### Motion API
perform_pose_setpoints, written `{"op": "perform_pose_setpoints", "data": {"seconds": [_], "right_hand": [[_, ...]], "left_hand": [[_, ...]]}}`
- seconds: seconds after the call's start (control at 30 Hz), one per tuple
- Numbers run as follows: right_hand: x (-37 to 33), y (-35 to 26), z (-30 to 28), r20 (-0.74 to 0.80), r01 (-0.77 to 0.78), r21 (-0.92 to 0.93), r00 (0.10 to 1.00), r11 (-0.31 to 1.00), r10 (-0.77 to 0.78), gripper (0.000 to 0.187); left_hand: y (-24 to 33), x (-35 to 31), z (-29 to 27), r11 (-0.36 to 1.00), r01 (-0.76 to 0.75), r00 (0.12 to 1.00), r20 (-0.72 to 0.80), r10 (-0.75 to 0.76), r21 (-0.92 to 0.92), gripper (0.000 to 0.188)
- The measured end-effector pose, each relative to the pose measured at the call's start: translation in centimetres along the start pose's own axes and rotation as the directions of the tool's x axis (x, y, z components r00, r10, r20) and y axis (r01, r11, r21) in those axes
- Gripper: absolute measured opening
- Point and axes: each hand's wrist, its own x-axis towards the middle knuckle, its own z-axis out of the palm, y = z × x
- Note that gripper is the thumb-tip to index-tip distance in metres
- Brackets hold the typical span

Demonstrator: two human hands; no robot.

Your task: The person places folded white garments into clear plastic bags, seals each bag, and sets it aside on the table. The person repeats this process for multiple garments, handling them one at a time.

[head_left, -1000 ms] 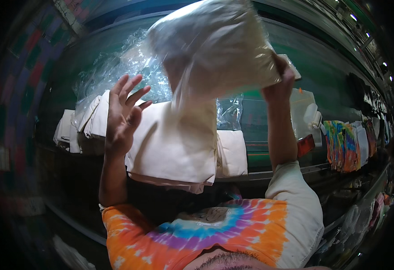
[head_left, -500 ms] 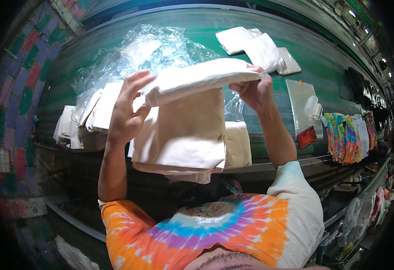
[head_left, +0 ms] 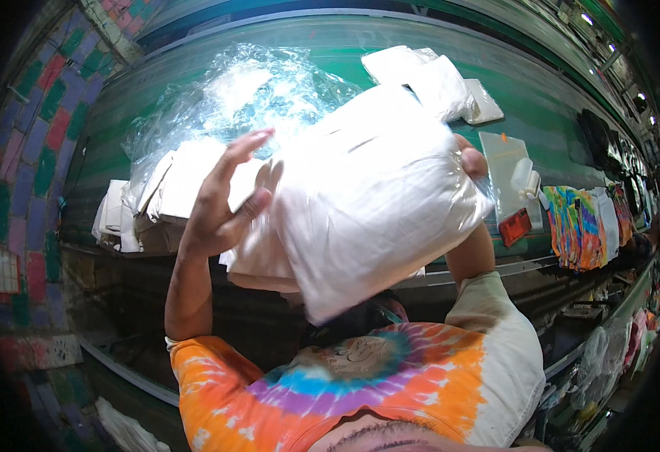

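The packet [head_left: 375, 188], white cloth [head_left: 394, 218] in clear film [head_left: 483, 200], is held aloft and tilted above the near edge of the table [head_left: 330, 41], partly covering a stack [head_left: 266, 256] of pale fabric there; its lowest corner hangs past that edge toward the person. The right hand [head_left: 471, 158] grips the packet by its right side; a little of the hand shows over that side and the rest is hidden behind it. The left hand [head_left: 224, 207] is spread wide, thumb apart from the fingers, just beside the packet's left side; whether it touches cannot be told. The packet looks light to moderate in weight, soft and hardly fragile, likely to sag at any corner left without support. The film shines and should be slippery, so fingertips alone could slide or merely gather loose plastic. A full-hand hold through film and cloth together, one at each short side, would suit it best, with a palm beneath the drooping corner as another sound choice.
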Motion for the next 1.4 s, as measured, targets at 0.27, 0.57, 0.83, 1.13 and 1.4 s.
{"op": "perform_pose_setpoints", "data": {"seconds": [0.27,0.57,0.83,1.13,1.4], "right_hand": [[3.7,1.6,-4.4,-0.354,-0.264,0.002,0.902,0.965,0.247,0.028],[2.6,-0.8,7.0,-0.178,-0.195,-0.980,0.951,-0.043,-0.254,0.026],[1.3,2.6,15.3,0.164,0.196,-0.949,0.976,-0.249,0.142,0.049],[0.1,3.6,15.1,0.013,0.046,-0.991,0.968,-0.129,0.251,0.049],[0.7,1.3,12.1,0.128,0.143,-0.989,0.964,-0.048,0.232,0.039]], "left_hand": [[4.1,-0.7,2.2,0.963,-0.094,0.992,0.108,0.069,0.251,0.039],[5.6,-0.5,3.2,0.944,0.225,0.972,0.010,-0.234,0.243,0.008],[8.2,-0.8,3.0,0.935,0.354,0.917,0.181,-0.355,0.037,0.011],[10.8,-2.3,2.8,0.937,0.279,0.865,0.478,-0.150,-0.211,0.026],[6.9,2.7,3.3,0.963,-0.160,0.826,0.563,0.011,0.215,0.066]]}}
